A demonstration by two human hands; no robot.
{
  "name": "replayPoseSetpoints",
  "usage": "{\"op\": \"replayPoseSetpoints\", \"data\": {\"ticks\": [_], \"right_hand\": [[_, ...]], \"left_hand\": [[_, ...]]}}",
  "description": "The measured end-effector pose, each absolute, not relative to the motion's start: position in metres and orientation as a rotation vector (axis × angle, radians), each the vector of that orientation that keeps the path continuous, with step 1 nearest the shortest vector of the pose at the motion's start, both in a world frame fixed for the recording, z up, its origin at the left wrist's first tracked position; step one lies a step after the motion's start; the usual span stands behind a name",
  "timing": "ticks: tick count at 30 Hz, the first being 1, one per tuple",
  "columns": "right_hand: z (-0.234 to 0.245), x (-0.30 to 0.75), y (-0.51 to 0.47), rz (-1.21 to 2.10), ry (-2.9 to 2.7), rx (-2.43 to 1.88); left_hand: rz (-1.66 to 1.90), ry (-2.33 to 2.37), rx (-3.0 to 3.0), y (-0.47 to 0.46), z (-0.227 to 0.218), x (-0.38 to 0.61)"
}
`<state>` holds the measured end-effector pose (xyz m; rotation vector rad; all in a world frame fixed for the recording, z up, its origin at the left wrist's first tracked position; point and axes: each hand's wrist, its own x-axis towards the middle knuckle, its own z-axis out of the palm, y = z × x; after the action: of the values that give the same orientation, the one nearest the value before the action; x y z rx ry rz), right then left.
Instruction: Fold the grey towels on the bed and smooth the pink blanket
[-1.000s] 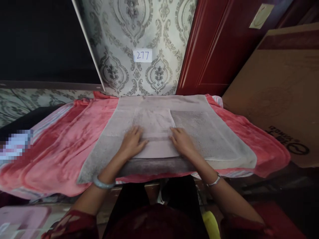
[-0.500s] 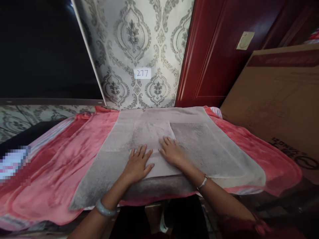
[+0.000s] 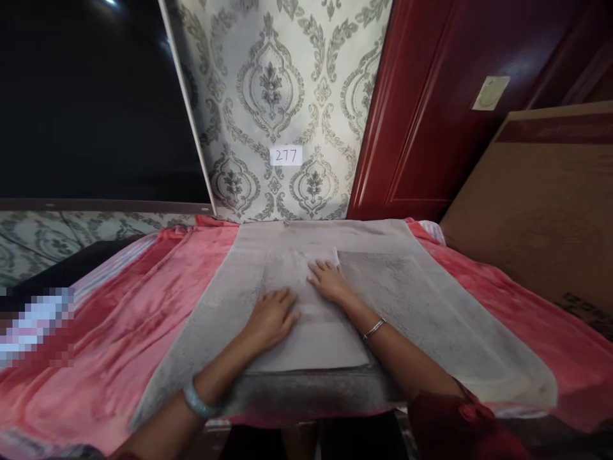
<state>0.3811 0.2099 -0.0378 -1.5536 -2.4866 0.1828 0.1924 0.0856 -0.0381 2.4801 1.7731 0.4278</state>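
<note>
A large grey towel (image 3: 412, 300) lies spread flat over a pink blanket (image 3: 119, 319) on a table. On top of it, in the middle, rests a smaller pale folded cloth (image 3: 311, 332). My left hand (image 3: 271, 316) lies flat on this cloth's left part, fingers stretched out. My right hand (image 3: 328, 281) presses flat near the cloth's far edge, fingers apart. Neither hand grips anything. Each wrist carries a bangle.
Patterned wallpaper with a small "277" label (image 3: 286, 155) rises behind the table. A dark screen (image 3: 86, 96) stands at the left, a red door (image 3: 431, 108) at the right, and a big cardboard box (image 3: 541, 204) leans at the far right.
Both hands have slid away from me along the folded cloth, the right one reaching its far edge. The camera has tilted up and moved closer.
</note>
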Motion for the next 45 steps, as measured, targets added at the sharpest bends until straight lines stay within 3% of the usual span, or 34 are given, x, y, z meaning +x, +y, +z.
{"op": "replayPoseSetpoints", "data": {"ticks": [5, 9, 14, 36, 41, 45], "right_hand": [[-0.027, 0.369, 0.240, 0.101, -2.412, -1.544], [-0.043, 0.372, 0.258, 0.173, -2.422, -1.604], [-0.053, 0.377, 0.269, 0.284, -2.333, -1.726], [-0.055, 0.398, 0.281, 0.275, -2.297, -1.942], [-0.058, 0.396, 0.280, 0.254, -2.280, -1.917], [-0.059, 0.395, 0.279, 0.242, -2.277, -1.906]], "left_hand": [[0.410, 1.921, 2.378, 0.178, -0.013, 0.190], [0.252, 2.038, 2.307, 0.217, -0.026, 0.187], [0.271, 2.028, 2.336, 0.218, -0.046, 0.181], [0.248, 2.114, 2.283, 0.214, -0.043, 0.181], [0.399, 2.166, 2.248, 0.210, -0.045, 0.180], [0.816, 2.199, 1.934, 0.209, -0.042, 0.177]]}}
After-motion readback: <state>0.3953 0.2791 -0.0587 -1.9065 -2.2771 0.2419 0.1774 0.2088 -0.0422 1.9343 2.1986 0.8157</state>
